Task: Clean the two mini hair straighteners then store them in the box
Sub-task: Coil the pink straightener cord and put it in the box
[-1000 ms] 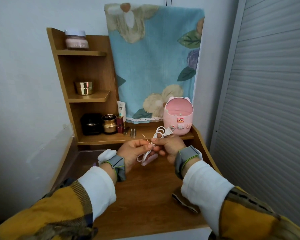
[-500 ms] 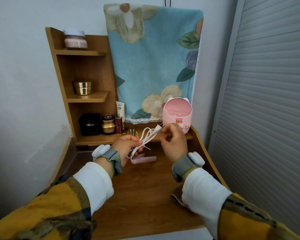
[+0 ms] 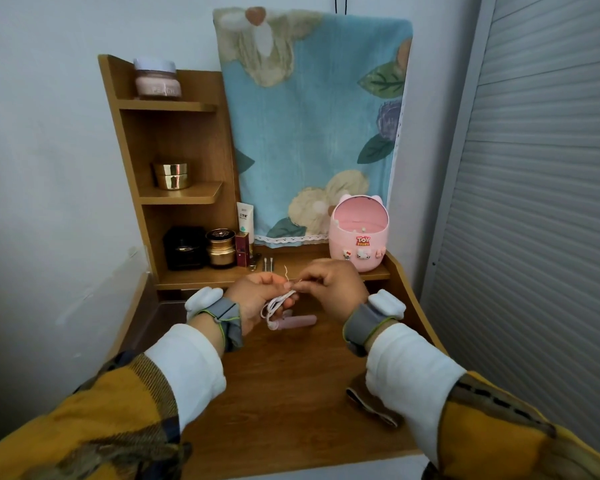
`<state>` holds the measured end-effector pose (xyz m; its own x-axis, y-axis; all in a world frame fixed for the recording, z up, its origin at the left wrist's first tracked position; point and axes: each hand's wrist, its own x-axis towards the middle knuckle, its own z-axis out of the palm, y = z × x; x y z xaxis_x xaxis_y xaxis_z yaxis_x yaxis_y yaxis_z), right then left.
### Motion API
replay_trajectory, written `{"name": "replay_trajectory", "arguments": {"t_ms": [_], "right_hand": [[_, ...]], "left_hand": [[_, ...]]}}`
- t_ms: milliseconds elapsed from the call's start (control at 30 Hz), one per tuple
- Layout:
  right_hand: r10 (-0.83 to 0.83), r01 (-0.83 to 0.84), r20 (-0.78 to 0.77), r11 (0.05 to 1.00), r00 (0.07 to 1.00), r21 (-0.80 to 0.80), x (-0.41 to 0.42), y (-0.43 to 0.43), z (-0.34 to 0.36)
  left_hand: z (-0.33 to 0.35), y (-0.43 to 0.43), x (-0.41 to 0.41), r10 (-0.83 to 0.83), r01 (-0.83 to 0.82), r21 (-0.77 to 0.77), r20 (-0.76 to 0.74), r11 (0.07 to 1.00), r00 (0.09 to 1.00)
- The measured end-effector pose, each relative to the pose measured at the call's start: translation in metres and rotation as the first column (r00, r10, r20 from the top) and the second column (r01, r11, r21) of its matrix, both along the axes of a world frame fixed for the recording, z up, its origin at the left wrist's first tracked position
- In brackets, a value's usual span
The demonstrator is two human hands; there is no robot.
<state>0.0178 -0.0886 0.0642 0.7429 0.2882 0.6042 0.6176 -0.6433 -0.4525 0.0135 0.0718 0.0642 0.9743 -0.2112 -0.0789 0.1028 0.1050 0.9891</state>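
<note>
Straightener (image 3: 295, 322) is getting readied for the box (image 3: 340, 245): my left hand (image 3: 257, 299) is gripping its looped cord (image 3: 277, 303), my right hand (image 3: 329, 285) is pinching the tie (image 3: 286, 271), which probably needs twisting next.

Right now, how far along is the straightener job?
Done: the white cord is gathered into loops in the left hand. In hand: the right hand pinches a thin tie at the bundle, pink straightener just below. Remaining: the pink box shows no straightener inside; a second straightener isn't identifiable.
</note>
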Motion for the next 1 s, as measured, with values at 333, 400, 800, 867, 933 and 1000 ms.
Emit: {"name": "replay_trajectory", "arguments": {"t_ms": [333, 400, 800, 867, 933, 1000], "right_hand": [[0.041, 0.151, -0.490, 0.926, 0.871, 0.345, 0.003, -0.001, 0.005], [0.046, 0.140, -0.516, 0.939, 0.855, 0.315, 0.004, -0.001, 0.007], [-0.128, 0.286, -0.478, 0.918, 0.869, 0.274, 0.001, -0.002, 0.014], [-0.085, 0.274, -0.576, 0.929, 0.813, 0.249, -0.004, -0.001, 0.020], [0.022, 0.280, -0.724, 0.914, 0.689, 0.294, -0.009, 0.003, 0.025], [0.080, 0.312, -0.810, 0.897, 0.581, 0.313, -0.011, 0.007, 0.026]], "left_hand": [[-0.007, -0.003, -0.004, -0.144, -0.308, 0.673, 0.527, 0.673, 0.838], [-0.009, -0.005, -0.006, -0.148, -0.366, 0.677, 0.575, 0.638, 0.805], [-0.008, -0.004, -0.002, -0.143, -0.460, 0.659, 0.650, 0.595, 0.747], [-0.009, -0.003, -0.003, -0.183, -0.511, 0.653, 0.698, 0.559, 0.692], [-0.011, -0.001, -0.002, -0.253, -0.541, 0.664, 0.721, 0.516, 0.645], [-0.012, 0.000, -0.001, -0.319, -0.561, 0.672, 0.732, 0.483, 0.602]]}}
